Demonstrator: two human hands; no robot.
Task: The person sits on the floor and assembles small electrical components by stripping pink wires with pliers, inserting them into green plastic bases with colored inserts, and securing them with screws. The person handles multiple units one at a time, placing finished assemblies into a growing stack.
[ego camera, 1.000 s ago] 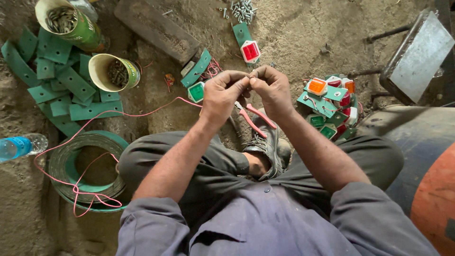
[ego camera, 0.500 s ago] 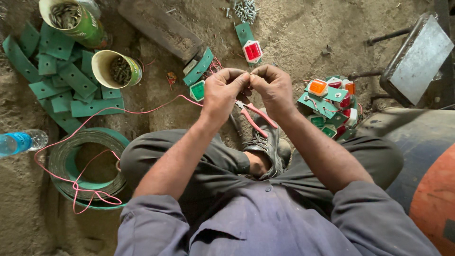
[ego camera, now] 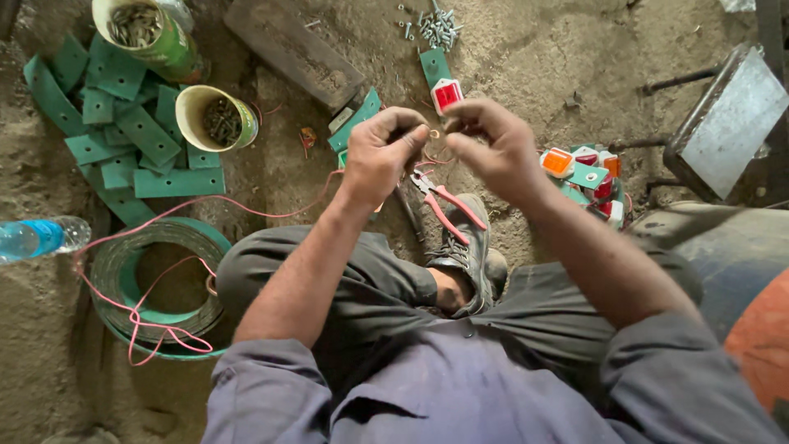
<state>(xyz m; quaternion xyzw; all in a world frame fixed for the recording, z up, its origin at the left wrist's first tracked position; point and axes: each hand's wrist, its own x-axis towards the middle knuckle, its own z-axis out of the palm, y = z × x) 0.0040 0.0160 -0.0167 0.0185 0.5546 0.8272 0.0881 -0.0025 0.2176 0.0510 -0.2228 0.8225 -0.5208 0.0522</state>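
My left hand [ego camera: 380, 154] and my right hand [ego camera: 491, 145] are raised side by side over the dirt floor, fingertips nearly meeting. Between them they pinch a thin red wire [ego camera: 431, 141] with a small metal ring at its end. The wire trails left across the ground [ego camera: 205, 201]. Below the hands lie red-handled pliers [ego camera: 448, 205] beside my shoe [ego camera: 464, 251]. A red reflector light on a green plate [ego camera: 444, 92] lies just beyond the fingers.
Green metal plates [ego camera: 123, 140] are piled at the left with two cans of screws [ego camera: 215, 117]. A coiled green strip [ego camera: 156, 284] holds looped wire. A plastic bottle [ego camera: 37, 237] lies far left. More reflector lights [ego camera: 588, 173] and a metal box [ego camera: 727, 123] sit right.
Both hands have stayed together on the wire, shifting only slightly as the fingers work at it. The view has drifted a little.
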